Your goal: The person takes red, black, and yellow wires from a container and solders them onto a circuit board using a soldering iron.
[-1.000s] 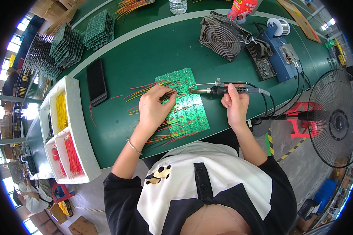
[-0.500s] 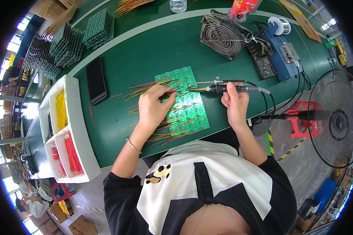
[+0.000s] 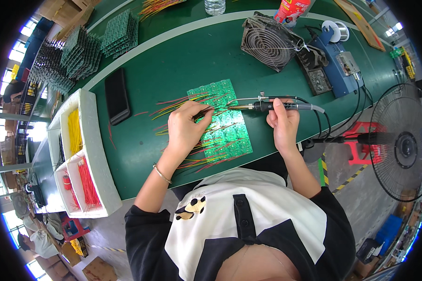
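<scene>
A green circuit-board panel [image 3: 239, 136] lies on the bench before me, with red, yellow and dark wires [image 3: 173, 104] sticking out past its left side. My left hand [image 3: 186, 125] is over the panel's left part, thumb and fingertips pinched on a thin wire, mostly hidden by the fingers. In my right hand [image 3: 285, 127] is a soldering iron [image 3: 263, 107], held level by its black handle. Its tip points left, at the board close to my left fingertips. A thin metal feed tube [image 3: 248, 99] runs along the iron and bends toward the tip.
At left stand a white foam box [image 3: 109, 189] of yellow and red wires and a black phone [image 3: 117, 96]. Stacked boards [image 3: 120, 33] are at far left. A dusty fan [image 3: 267, 44], blue solder feeder [image 3: 335, 65] and bottle [image 3: 214, 6] stand behind; a floor fan [image 3: 404, 143] is at right.
The whole view has shifted slightly to the right. Both hands and the iron keep nearly the same place over the board.
</scene>
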Demonstrator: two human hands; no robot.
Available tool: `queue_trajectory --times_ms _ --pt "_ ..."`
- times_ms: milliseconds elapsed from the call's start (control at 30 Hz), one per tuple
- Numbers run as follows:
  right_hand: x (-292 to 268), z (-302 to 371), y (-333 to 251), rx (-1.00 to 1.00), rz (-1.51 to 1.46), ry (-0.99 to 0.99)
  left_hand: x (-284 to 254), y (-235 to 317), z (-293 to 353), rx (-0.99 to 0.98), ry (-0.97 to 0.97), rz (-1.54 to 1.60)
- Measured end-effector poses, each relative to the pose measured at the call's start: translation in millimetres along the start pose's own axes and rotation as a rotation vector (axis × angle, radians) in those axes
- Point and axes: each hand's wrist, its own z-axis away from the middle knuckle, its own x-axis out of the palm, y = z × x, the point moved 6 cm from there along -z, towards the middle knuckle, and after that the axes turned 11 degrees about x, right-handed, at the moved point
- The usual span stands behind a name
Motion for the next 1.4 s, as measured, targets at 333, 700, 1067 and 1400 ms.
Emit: queue_trajectory --times_ms 333,700,1067,1400 --pt "0.6 -0.2 -0.5 -0.005 -0.027 0.001 -0.5 1.4 0.2 -0.017 -0.01 -0.028" --pt "0.6 -0.3 -0.6 -0.019 -0.008 -0.005 -1.4 2.5 -0.5 -0.034 -0.022 -0.031" --pt "-0.6 -0.5 0.6 -0.022 -0.003 -0.015 -2.4 3.4 -0.3 -0.024 -0.007 -0.03" --pt "1.4 0.1 -1.9 -0.027 -0.029 -0.023 -1.5 0.6 0.7 -0.023 -0.005 -0.021"
